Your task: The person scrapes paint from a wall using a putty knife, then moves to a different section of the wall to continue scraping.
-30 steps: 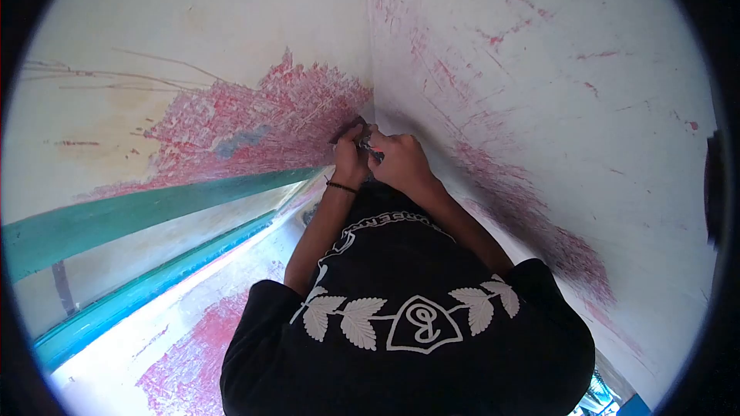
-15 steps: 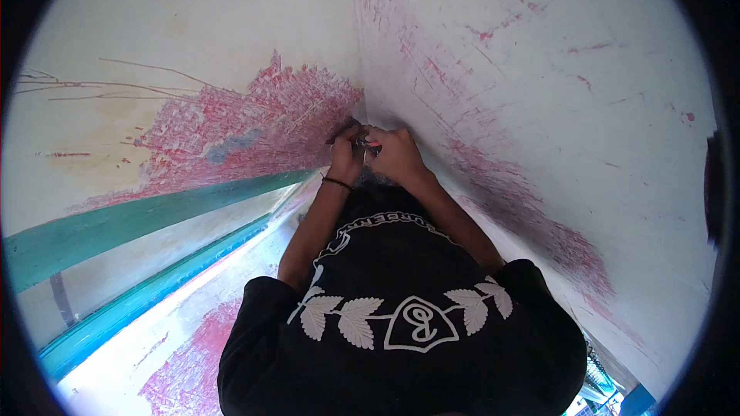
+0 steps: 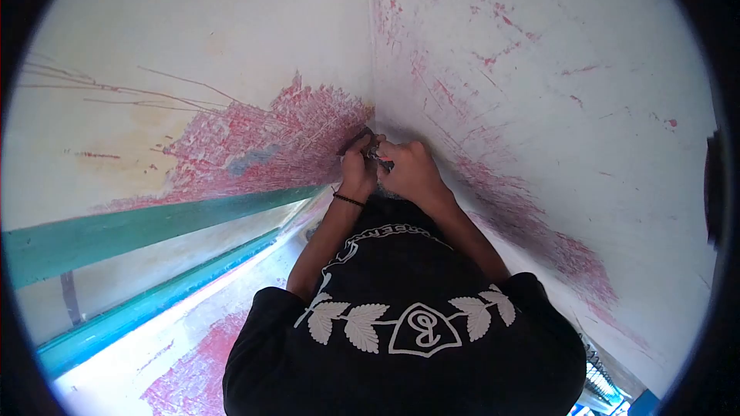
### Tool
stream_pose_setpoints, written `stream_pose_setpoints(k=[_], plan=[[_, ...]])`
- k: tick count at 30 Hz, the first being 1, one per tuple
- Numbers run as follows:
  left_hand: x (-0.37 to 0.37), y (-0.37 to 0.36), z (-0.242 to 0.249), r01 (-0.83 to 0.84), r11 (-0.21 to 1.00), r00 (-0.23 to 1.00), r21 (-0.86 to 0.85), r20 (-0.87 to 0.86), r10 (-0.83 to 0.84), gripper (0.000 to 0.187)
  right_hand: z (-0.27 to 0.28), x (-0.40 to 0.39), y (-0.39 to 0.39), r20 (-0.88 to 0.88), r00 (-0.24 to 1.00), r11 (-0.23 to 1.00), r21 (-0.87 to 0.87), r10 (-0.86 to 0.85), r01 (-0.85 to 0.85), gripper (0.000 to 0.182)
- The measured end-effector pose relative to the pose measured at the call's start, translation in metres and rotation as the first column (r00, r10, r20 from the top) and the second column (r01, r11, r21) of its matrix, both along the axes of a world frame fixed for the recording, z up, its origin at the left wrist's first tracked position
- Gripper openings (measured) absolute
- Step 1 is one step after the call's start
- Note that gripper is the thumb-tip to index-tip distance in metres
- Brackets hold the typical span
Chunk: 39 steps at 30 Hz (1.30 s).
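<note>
My left hand (image 3: 358,177), with a dark beaded bracelet on the wrist, is closed around a dark flat piece (image 3: 356,139) that sticks out past the fingers on the left. Right beside it, my right hand (image 3: 412,172) is closed on a small tool with black and red parts (image 3: 382,160); a bit of shiny metal shows between the two hands. The fingers cover most of both items, so their exact kind cannot be made out. Both hands are held together close to the inner corner where two walls meet.
The left wall (image 3: 193,23) and right wall (image 3: 555,123) are white, with scraped patches of red paint (image 3: 285,135). A green ledge (image 3: 139,227) and a blue-green rail (image 3: 169,293) run along the lower left. A metal grille (image 3: 600,377) shows at lower right.
The view has shifted a little, so walls and hands appear further right. My hands sit slightly lower from the corner, and more of the dark flat piece shows. Both hands stay closed.
</note>
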<state>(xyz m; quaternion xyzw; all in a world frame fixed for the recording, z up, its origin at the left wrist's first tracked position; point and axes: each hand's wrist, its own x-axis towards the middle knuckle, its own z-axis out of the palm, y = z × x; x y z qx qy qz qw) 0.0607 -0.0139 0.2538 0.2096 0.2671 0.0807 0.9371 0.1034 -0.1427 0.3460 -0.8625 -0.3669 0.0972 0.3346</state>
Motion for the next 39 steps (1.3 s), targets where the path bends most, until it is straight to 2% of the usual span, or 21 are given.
stream_pose_setpoints(k=[2,3,6,8,10,12,15,17,20,21,24,26,27,30,32,33,35,36,38,39], plan=[[0.003,-0.001,-0.009,-0.017,1.0,0.997,-0.012,-0.076,0.016,0.01,-0.003,0.0,0.0,0.003,1.0,0.999,0.034,0.013,-0.013,0.019],[0.002,-0.002,-0.017,-0.033,0.999,0.994,-0.018,-0.109,0.031,0.011,-0.012,0.0,0.0,-0.003,1.0,1.0,0.023,0.013,-0.013,0.02],[0.007,0.007,-0.085,-0.038,0.994,0.996,0.102,0.088,0.029,0.014,-0.033,0.007,0.005,0.033,0.999,1.0,0.014,0.009,-0.01,0.021],[0.006,0.002,-0.045,-0.006,0.997,0.999,0.079,0.051,0.002,0.015,-0.023,0.003,0.001,0.079,0.997,1.0,0.011,-0.001,0.001,0.021],[0.008,-0.001,-0.006,0.006,0.998,1.0,0.055,0.021,-0.007,0.015,0.012,0.001,-0.006,0.086,0.996,0.998,0.06,-0.014,0.009,0.028],[0.005,-0.006,0.009,-0.015,1.0,1.0,0.025,-0.005,0.016,0.014,0.02,-0.007,-0.01,0.098,0.995,0.999,0.042,0.001,-0.005,0.031],[0.002,-0.002,-0.003,0.029,1.0,0.999,-0.012,0.039,-0.028,0.013,0.012,-0.005,-0.005,0.129,0.991,0.998,-0.043,0.045,-0.04,0.025],[0.005,-0.002,-0.046,-0.016,1.0,1.0,-0.013,0.01,0.016,0.012,-0.01,-0.006,-0.002,0.089,0.996,0.998,-0.064,0.028,-0.022,0.018],[0.009,-0.002,-0.055,-0.04,0.999,0.998,0.012,0.053,0.04,0.012,-0.02,0.005,0.0,0.121,0.992,0.999,0.031,0.038,-0.042,0.016],[0.012,-0.001,-0.051,-0.04,0.999,0.996,0.024,0.081,0.038,0.011,-0.01,0.005,0.0,0.13,0.991,0.999,0.04,0.029,-0.035,0.016],[0.007,-0.007,0.015,-0.022,1.0,0.997,0.012,-0.068,0.023,0.013,0.03,-0.003,-0.006,0.107,0.994,1.0,0.004,0.01,-0.011,0.021],[0.009,0.001,-0.003,0.048,0.998,0.999,-0.044,0.02,-0.047,0.014,0.04,-0.006,-0.008,0.057,0.998,0.995,-0.094,0.028,-0.022,0.031],[0.005,0.003,-0.016,0.08,0.994,0.995,-0.07,0.063,-0.076,0.015,0.033,-0.009,-0.006,0.065,0.998,0.995,-0.103,0.015,-0.009,0.027],[0.004,0.0,-0.06,-0.068,0.996,0.994,0.064,-0.083,0.073,0.017,-0.009,-0.007,0.002,0.097,0.995,0.998,-0.065,-0.002,0.009,0.02],[0.006,0.0,-0.051,-0.086,0.995,0.996,0.048,-0.019,0.087,0.016,-0.036,0.004,0.001,0.1,0.995,1.0,0.019,0.02,-0.022,0.02],[0.007,-0.001,-0.044,-0.086,0.996,0.996,0.037,0.008,0.086,0.015,-0.02,0.005,0.0,0.112,0.994,1.0,0.016,0.01,-0.012,0.02],[0.006,-0.005,0.009,-0.042,0.999,0.999,0.03,-0.026,0.043,0.014,0.027,-0.006,-0.006,0.11,0.994,1.0,-0.004,-0.011,0.012,0.021],[0.003,-0.005,0.024,-0.024,0.999,0.999,0.023,-0.046,0.026,0.014,0.034,-0.008,-0.005,0.124,0.992,1.0,-0.01,-0.011,0.012,0.021],[0.004,0.0,0.006,0.017,0.999,0.999,-0.037,0.029,-0.016,0.015,0.039,-0.008,-0.003,0.154,0.988,1.0,-0.023,0.005,-0.002,0.023],[0.003,0.001,-0.007,0.036,0.997,0.997,-0.066,0.07,-0.031,0.015,0.023,-0.007,-0.002,0.153,0.988,1.0,-0.021,0.006,-0.002,0.022]])
